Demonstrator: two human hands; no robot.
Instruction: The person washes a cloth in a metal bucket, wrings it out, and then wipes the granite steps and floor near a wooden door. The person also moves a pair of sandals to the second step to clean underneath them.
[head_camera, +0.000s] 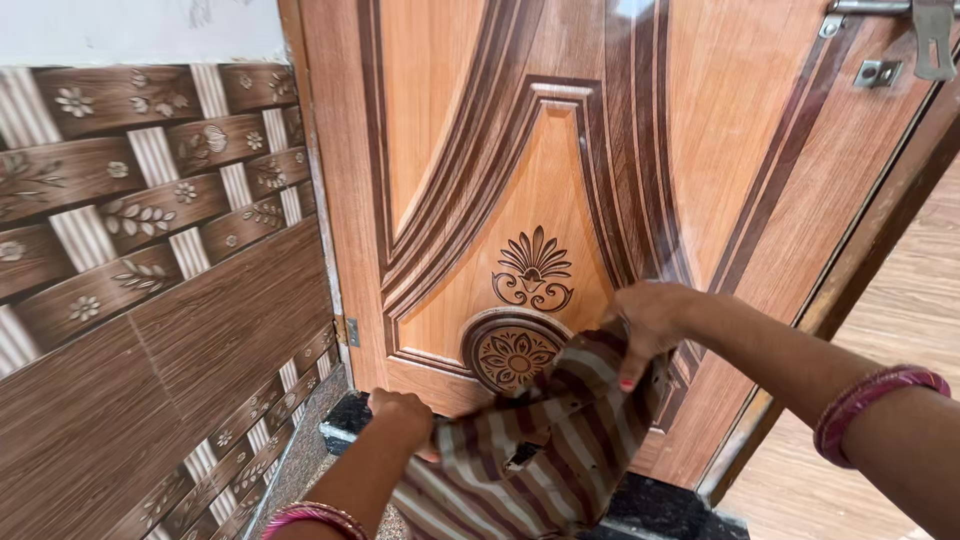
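Observation:
A striped brown and cream cloth (545, 440) is stretched between both my hands against the lower part of a carved wooden door (520, 200). My right hand (650, 325) grips the cloth's upper edge and presses it to the door beside a round flower carving (512, 352). Lower down, near the door's bottom edge, my left hand (402, 418) clutches the cloth's other end. Both wrists wear pink bangles.
A brown tiled wall (150, 300) with woven and flower patterns stands to the left of the door. A metal latch (915, 35) sits at the door's top right. A dark stone threshold (660, 510) runs under the door, with wood-look flooring (900, 300) at right.

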